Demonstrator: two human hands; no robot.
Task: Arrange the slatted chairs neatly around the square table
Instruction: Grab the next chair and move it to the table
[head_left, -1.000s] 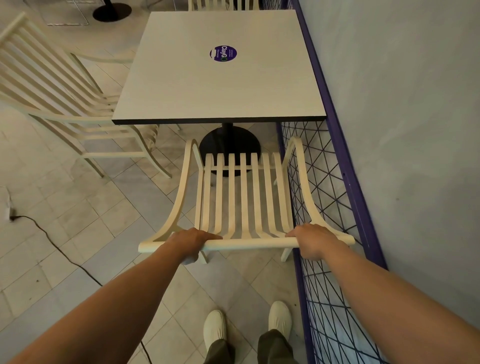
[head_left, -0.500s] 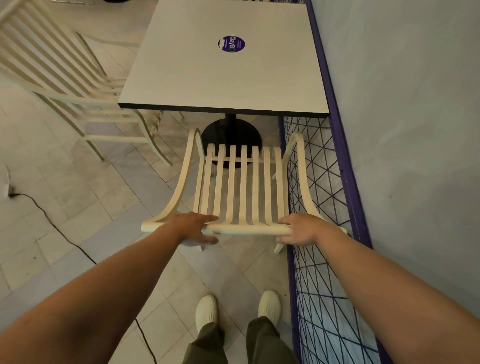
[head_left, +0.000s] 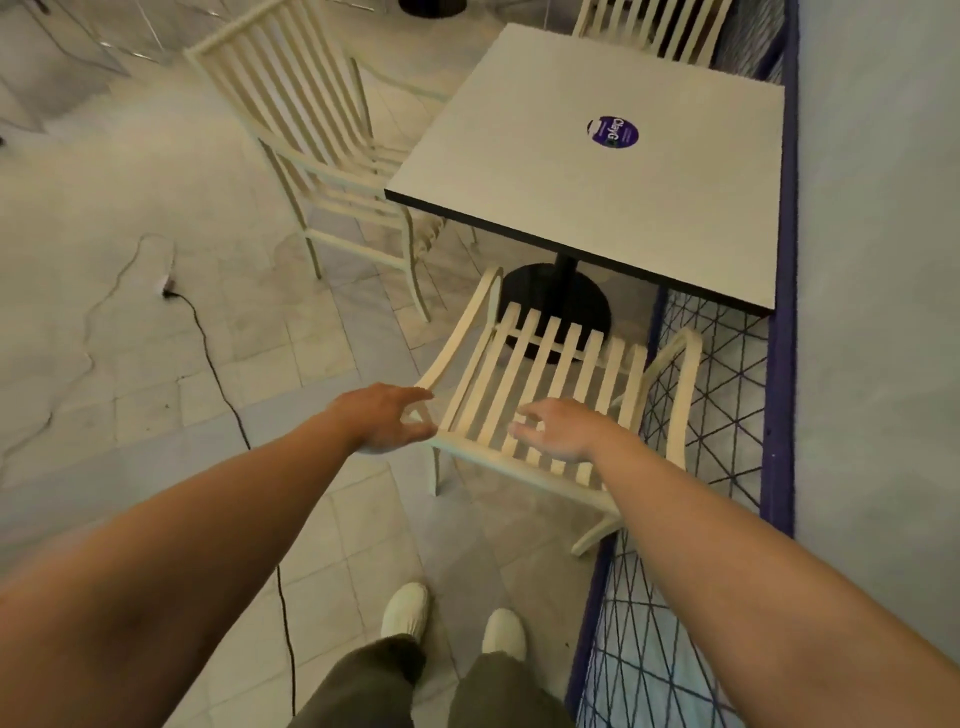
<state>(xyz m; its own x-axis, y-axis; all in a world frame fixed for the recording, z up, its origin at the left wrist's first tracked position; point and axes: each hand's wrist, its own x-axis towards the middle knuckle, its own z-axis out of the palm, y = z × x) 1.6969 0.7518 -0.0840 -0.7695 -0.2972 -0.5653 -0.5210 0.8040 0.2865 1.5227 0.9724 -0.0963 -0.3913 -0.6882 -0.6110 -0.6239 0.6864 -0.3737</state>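
A square white table (head_left: 545, 176) with a purple round sticker stands on a black pedestal against the right-hand wall. The near cream slatted chair (head_left: 550, 374) is pushed in at the table's near side, its seat under the tabletop. My left hand (head_left: 384, 418) hovers with spread fingers at the left end of its top rail. My right hand (head_left: 558, 428) is open just above the rail's middle. Neither hand grips the chair. A second slatted chair (head_left: 311, 130) stands at the table's left side, and a third chair (head_left: 654, 26) at the far side.
A purple wire-mesh fence (head_left: 727, 415) runs along the grey wall on the right, close to the near chair. A black cable (head_left: 218, 374) and a plug lie on the tiled floor to the left. My white shoes (head_left: 452, 618) stand behind the chair.
Both hands have let go of the near chair's top rail and opened. The view has swung left, so the left chair and the floor show more.
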